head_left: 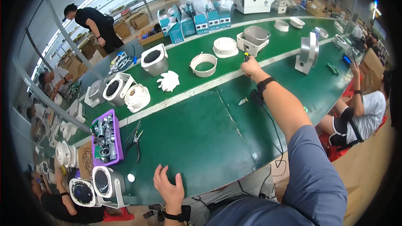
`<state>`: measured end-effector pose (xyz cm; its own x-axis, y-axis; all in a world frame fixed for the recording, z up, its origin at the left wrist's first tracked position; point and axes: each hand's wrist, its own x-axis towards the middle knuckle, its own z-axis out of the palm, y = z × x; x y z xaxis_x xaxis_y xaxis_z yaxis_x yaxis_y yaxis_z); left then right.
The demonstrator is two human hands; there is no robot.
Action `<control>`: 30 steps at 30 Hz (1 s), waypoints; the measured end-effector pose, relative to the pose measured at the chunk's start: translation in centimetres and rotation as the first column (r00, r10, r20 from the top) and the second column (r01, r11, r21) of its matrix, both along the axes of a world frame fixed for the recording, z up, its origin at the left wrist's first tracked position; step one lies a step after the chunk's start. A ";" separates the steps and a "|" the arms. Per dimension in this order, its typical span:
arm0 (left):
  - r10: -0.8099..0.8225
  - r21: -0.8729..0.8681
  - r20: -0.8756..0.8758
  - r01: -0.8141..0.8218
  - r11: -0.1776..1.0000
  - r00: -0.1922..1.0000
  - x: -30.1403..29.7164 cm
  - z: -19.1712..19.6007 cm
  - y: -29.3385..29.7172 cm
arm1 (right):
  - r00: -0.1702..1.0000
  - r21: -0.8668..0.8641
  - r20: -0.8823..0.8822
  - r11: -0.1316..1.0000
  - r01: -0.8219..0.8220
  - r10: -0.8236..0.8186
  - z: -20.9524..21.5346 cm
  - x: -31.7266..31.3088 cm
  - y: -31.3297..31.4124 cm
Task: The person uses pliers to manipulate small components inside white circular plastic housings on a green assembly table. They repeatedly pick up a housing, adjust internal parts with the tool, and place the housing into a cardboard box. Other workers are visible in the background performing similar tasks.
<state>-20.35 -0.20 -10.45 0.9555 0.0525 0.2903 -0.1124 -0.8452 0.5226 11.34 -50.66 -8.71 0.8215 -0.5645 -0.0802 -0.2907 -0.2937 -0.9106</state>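
Observation:
My right hand (251, 67) reaches far across the green table, closed around a screwdriver (246, 55) with a yellow and black handle. The screwdriver points away from me at a white housing (251, 47) with a grey shell (257, 34) resting in it. Whether the tip touches the housing I cannot tell. My left hand (169, 186) is over the near table edge, fingers apart and holding nothing. Close by it are a small white round piece (131, 178) and two white-framed lamp-like units (102, 182). Pliers (137, 139) lie farther off.
A purple tray (120, 142) of metal cylinders stands at left. White rings, housings and a crumpled white glove (168, 81) line the green belt (184, 73). Blue boxes (201, 23) stand behind. A round-headed unit (307, 54) is at right. Co-workers sit on both sides; a cable hangs near my right arm.

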 end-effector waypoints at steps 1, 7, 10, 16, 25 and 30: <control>0.019 0.000 0.002 -0.019 1.000 1.000 -0.2 0.2 0.1 | 0.999 -0.139 0.003 0.989 -0.051 0.052 0.0 -0.2 1.5; 0.036 0.008 0.009 -0.037 0.999 0.999 -0.7 0.2 1.1 | 0.851 -0.472 -0.092 0.729 -0.495 0.518 1.8 -10.7 7.6; 0.015 0.029 -0.002 -0.015 0.999 1.000 -0.2 0.4 0.8 | 0.817 -0.548 -0.123 0.648 -0.530 0.564 2.7 -14.4 10.3; -0.002 0.120 -0.028 0.005 0.993 1.000 -0.2 0.4 1.0 | 0.631 -0.640 -0.004 0.483 -0.598 0.776 3.5 -10.7 19.6; 0.047 0.100 -0.051 -0.041 0.994 0.998 0.6 -0.3 1.5 | 0.921 -0.460 -0.001 0.818 -0.347 0.390 -0.8 7.8 25.5; 0.059 0.103 -0.081 -0.050 0.993 0.995 0.6 -0.2 1.7 | 0.949 -0.294 -0.091 0.902 -0.315 0.302 -2.9 11.3 26.9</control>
